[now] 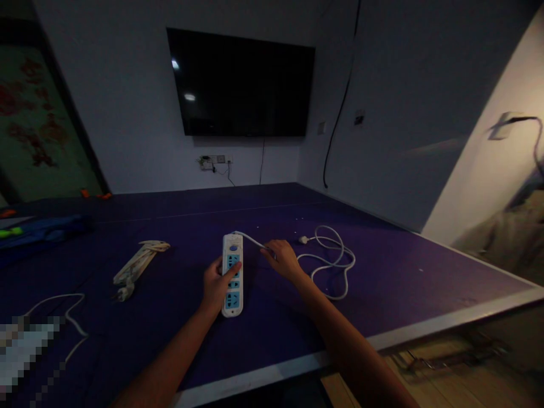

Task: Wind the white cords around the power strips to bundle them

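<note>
A white power strip [232,300] with blue socket faces stands lengthwise before me, its sockets toward me. My left hand [217,284] is closed around its left side, thumb across the sockets. From the strip's top end a white cord [250,239] runs right into my right hand [281,258], whose fingers are closed on it. Beyond that hand the cord lies in loose loops on the purple surface, and its plug [303,239] rests near the loops' upper left.
Another power strip [136,265], its cord wrapped around it, lies at left on the purple table [272,351]. Farther left are a thin white cable [72,317] and blue cloth [46,229]. A television [244,85] hangs on the back wall above wall sockets [216,161]. The table's white edge [408,337] runs along the front.
</note>
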Demonstrator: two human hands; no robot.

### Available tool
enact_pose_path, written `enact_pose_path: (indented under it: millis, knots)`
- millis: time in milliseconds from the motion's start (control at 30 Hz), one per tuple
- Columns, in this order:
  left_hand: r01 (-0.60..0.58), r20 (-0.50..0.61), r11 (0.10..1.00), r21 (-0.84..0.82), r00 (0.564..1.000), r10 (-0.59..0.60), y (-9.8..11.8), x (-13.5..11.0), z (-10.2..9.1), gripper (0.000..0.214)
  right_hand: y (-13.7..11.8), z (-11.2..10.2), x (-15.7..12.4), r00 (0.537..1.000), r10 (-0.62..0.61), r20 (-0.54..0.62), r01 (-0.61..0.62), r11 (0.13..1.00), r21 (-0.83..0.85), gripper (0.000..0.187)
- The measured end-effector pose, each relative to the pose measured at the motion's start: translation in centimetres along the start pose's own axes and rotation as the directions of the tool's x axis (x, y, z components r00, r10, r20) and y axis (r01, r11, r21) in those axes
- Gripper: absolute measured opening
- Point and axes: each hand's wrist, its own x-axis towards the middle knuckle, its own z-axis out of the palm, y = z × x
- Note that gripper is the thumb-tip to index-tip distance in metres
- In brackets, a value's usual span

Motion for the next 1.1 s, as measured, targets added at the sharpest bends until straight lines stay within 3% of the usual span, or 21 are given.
enact_pose_path:
  millis: [167, 333, 600, 767, 867, 1100]
  knots:
    - [-0.005, -0.019, 1.0, -0.029, 1.0, 0.004, 0.4, -0.3, 0.2, 0.056, 0.5, 0.4, 0.3, 0.995, 0.087, 0.055, -0.086, 0.996, -0.025, 0.014]
    - [0.021, -0.005, 0.999, -0.042, 1.0, -0.022, 0.5, -0.7, 0.4, 0.057, 1.0, 1.0, 0.5, 0.983, 0.159, 0.087, -0.151, 0.985, -0.088, 0.023]
    - [0.082, 0.017, 0.992, -0.097, 0.997, -0.08, -0.2, -0.2, 0.2, 0.057, 1.7, 1.9, 0.4, 0.945, 0.328, 0.008, -0.312, 0.906, -0.287, 0.021]
    - [0.173, 0.027, 0.985, -0.01, 0.985, -0.173, -0.7, 1.4, -1.0, 0.048, 2.6, 1.9, -0.2, 0.863, 0.504, -0.039, -0.488, 0.811, -0.321, 0.017]
    - [0.216, 0.104, 0.969, 0.115, 0.968, -0.228, -0.5, 2.2, -1.9, 0.043, 3.2, 1.4, -0.5, 0.802, 0.594, -0.069, -0.578, 0.741, -0.343, 0.02]
    - [0.098, 0.357, 0.914, 0.394, 0.9, -0.25, 0.4, 2.8, -3.2, 0.045, 4.2, -1.0, -0.8, 0.7, 0.634, -0.328, -0.71, 0.667, -0.227, 0.033]
